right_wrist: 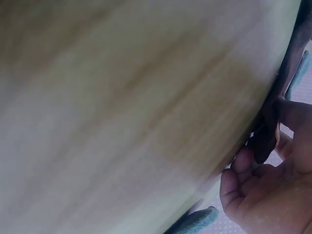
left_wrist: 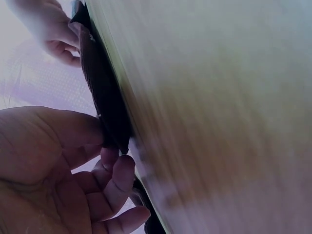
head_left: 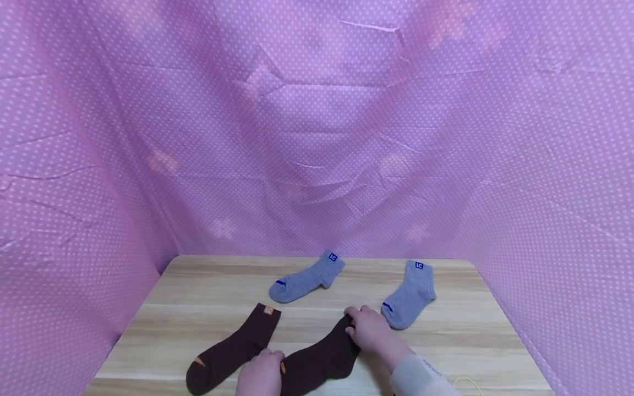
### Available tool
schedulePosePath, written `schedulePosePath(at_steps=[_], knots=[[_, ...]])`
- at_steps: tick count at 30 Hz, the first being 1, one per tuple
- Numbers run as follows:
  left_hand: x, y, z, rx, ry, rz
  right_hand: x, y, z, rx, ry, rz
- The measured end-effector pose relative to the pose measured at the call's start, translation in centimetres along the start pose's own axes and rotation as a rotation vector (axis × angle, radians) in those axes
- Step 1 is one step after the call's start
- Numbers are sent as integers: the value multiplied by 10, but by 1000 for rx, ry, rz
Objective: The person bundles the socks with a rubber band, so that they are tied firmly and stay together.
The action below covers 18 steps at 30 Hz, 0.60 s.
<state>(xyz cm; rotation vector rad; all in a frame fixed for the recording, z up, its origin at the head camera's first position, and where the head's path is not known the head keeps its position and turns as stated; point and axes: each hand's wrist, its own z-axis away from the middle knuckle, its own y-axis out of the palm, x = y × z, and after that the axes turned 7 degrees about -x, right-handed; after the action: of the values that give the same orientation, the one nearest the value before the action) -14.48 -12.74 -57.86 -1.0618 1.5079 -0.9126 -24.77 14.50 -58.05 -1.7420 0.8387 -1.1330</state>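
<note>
A dark brown sock lies at the front of the table, stretched between both hands. My left hand pinches its toe end, beside an orange mark; in the left wrist view the thumb and a fingertip meet on the dark cloth. At the cuff end, my right hand pinches the edge, and the right wrist view has the cuff between thumb and curled fingers. Just left of it lies a second dark brown sock, its cuff bearing an orange label. My left hand partly covers that sock's heel side.
Two grey socks with blue labels lie farther back: one grey sock at the back middle, another grey sock just beyond my right hand. A thin yellow loop is at the front right. Pink dotted cloth surrounds the wooden table.
</note>
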Motion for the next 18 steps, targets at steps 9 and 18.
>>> schedulePosePath(at_steps=[9, 18], knots=[[8, 2, -6, 67, -59, 109, -7, 2, -1, -27, 36, -130], [17, -5, -6, 58, -36, 224, -13, 4, -3, -31, 72, -262]])
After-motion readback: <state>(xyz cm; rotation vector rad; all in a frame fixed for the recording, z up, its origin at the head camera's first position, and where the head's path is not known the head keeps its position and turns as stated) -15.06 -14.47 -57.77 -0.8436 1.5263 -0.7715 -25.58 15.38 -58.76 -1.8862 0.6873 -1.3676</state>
